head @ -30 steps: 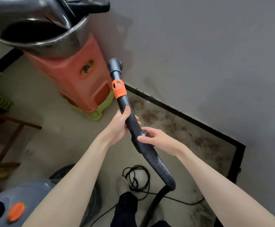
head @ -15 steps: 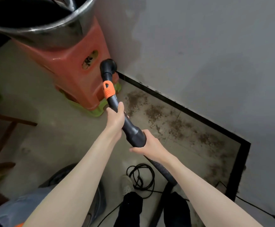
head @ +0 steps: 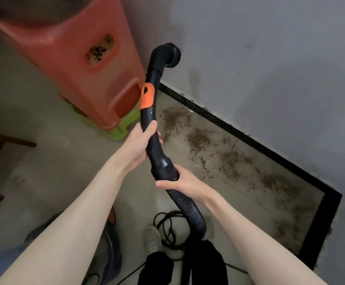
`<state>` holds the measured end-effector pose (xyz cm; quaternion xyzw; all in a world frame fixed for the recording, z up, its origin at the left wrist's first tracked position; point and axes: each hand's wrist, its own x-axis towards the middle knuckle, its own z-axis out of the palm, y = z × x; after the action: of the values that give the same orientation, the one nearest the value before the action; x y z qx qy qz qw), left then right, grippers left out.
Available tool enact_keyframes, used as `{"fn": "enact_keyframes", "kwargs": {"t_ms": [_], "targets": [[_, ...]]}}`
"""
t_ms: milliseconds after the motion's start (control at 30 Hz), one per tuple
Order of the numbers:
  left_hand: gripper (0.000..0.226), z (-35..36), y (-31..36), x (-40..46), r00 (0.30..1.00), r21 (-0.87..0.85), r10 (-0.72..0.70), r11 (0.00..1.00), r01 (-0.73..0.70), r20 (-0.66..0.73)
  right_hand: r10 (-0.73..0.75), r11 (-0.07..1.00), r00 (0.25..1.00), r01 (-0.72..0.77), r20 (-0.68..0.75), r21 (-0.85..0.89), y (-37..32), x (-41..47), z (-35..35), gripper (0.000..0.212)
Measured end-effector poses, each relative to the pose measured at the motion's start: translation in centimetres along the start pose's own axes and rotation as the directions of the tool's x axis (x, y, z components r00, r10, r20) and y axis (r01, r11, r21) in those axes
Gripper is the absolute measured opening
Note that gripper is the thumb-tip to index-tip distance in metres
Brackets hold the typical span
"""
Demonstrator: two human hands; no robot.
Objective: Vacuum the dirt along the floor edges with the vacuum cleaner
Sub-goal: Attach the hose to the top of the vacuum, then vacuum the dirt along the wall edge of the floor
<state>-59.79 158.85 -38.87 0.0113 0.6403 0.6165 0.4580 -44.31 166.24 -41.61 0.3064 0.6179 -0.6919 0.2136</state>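
At nine o'clock, dark wooden furniture legs cross the pale floor. Up at eleven o'clock an orange plastic stool sits nested on a green stool, its far corner close to the grey wall.

The left hand is clenched round the black vacuum wand, thumb laid along the tube just under its orange collar. Above the collar the wand rises to a curved round brush head at twelve o'clock, raised in front of the wall, beside the orange stool. Whether it touches the wall I cannot tell.

Lower down, the right hand has its grip wrapped on the wide cuff where the wand meets the ribbed hose. The hose drops toward six o'clock, where a loose black cable lies coiled beside a pale shoe and dark trouser legs.

To the right, from one to four o'clock, brown dirt lies scattered in patches on the floor along the black skirting strip at the foot of the wall, thinning toward the corner at four o'clock, where the strip turns.
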Motion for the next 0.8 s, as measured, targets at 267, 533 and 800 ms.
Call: {"fn": "enact_keyframes", "kwargs": {"t_ms": [267,533,800], "targets": [[0.012,0.9,-6.9,7.0,0.997,-0.064,-0.001,0.998,-0.004,-0.074,-0.072,0.997,0.996,0.071,0.048,0.030,6.5,7.9,-4.4,0.026],[0.019,-2.1,-17.1,15.9,0.991,0.193,0.054,0.981,-0.030,-0.123,-0.004,0.990,0.995,-0.010,0.097,0.142,15.7,18.3,-2.8,0.049],[0.024,-8.3,-31.6,17.1,0.926,-0.030,-0.074,0.997,0.067,-0.370,0.082,0.996,0.974,-0.087,0.212,0.013,25.8,24.1,-0.5,0.037]]}}
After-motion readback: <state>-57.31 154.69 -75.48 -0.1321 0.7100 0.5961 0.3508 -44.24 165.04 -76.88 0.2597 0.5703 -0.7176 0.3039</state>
